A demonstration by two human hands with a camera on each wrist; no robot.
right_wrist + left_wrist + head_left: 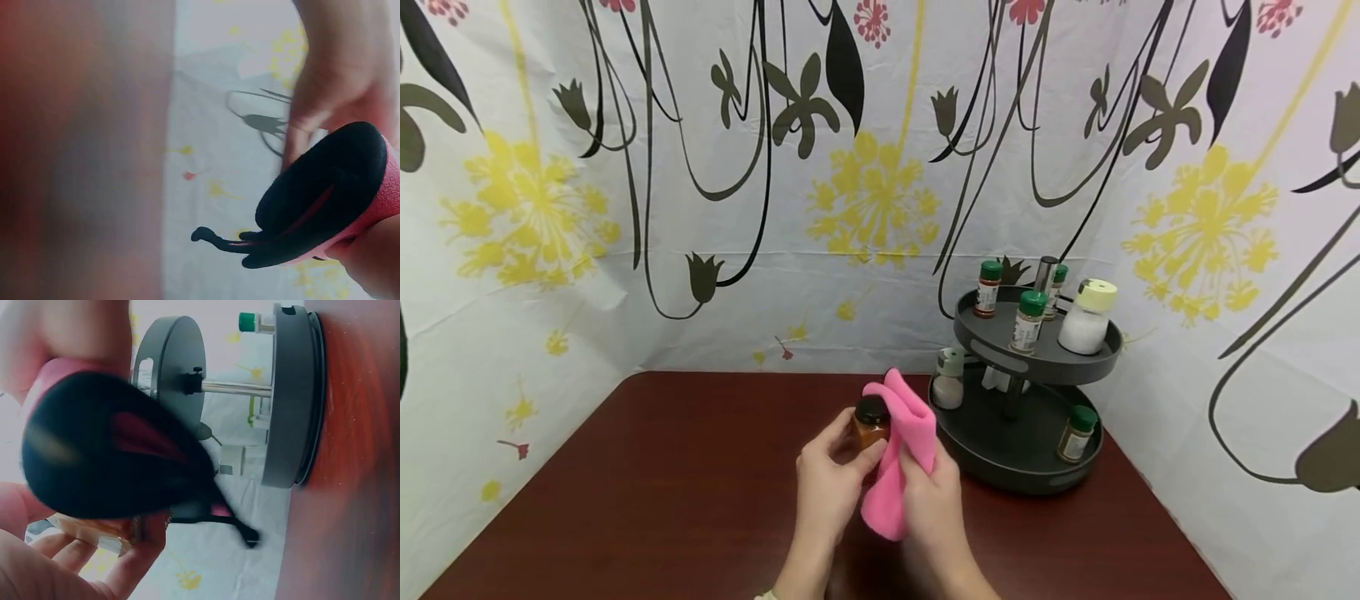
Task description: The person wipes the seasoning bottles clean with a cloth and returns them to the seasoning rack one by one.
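We had plenty of dark-red wood-grain table [662,492] out to its left edge. Our left hand [829,487], fingers curled, held a small black-lidded brown jar [871,432] above it, our right hand [936,504] gripped a folded pink-and-black cloth [916,423] right beside, and a dark-grey two-tier round rack [1022,479] crowded the right edge.

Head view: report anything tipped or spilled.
Nothing stands out. The jars on the rack stand upright, the left hand holds a brown jar lid up, the right hand a cloth, and no spill shows. A white item on the rack is too hidden to judge.
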